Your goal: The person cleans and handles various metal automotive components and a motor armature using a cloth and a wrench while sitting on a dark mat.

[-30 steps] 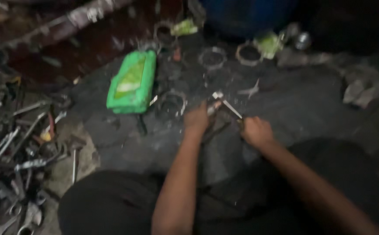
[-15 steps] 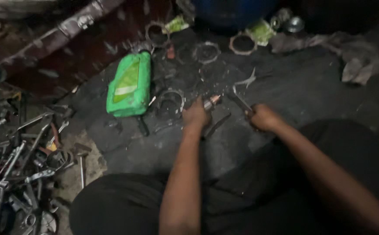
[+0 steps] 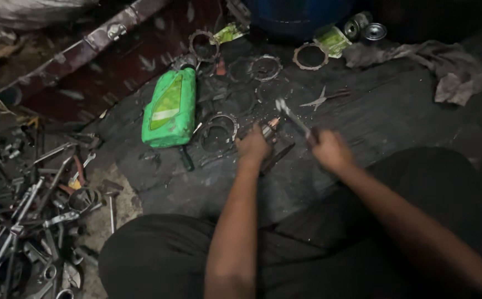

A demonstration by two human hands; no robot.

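dark greasy mat (image 3: 396, 119) covers most of the floor, centre to 3 o'clock. person's dark-clad legs fill the bottom edge, 6 o'clock. blue drum (image 3: 302, 14) at 12 o'clock, partly out of frame. pile of spanners and loose tools (image 3: 25, 210) at 8 o'clock, off the mat. grey rag (image 3: 451, 69) at 2 o'clock. green oil bottle (image 3: 170, 108) lies flat at 10 o'clock from centre, cap end pointing to 12.

metal rings (image 3: 217, 132) scattered on the mat from centre up to 12; one sits just beside the bottle at its 3 o'clock. scissors (image 3: 323, 98) lie at 1 o'clock, apart from the hands.

left hand (image 3: 253, 147) at centre, fingers closed round a small metal part (image 3: 270, 128) with a copper-coloured tip; part rests on or just over the mat, can't tell which. right hand (image 3: 329, 150) at its 3 o'clock, fist closed on a thin metal tool (image 3: 292, 115), shaft angled up toward 11 o'clock, head near the part. contact between tool and part not resolvable, motion blur.
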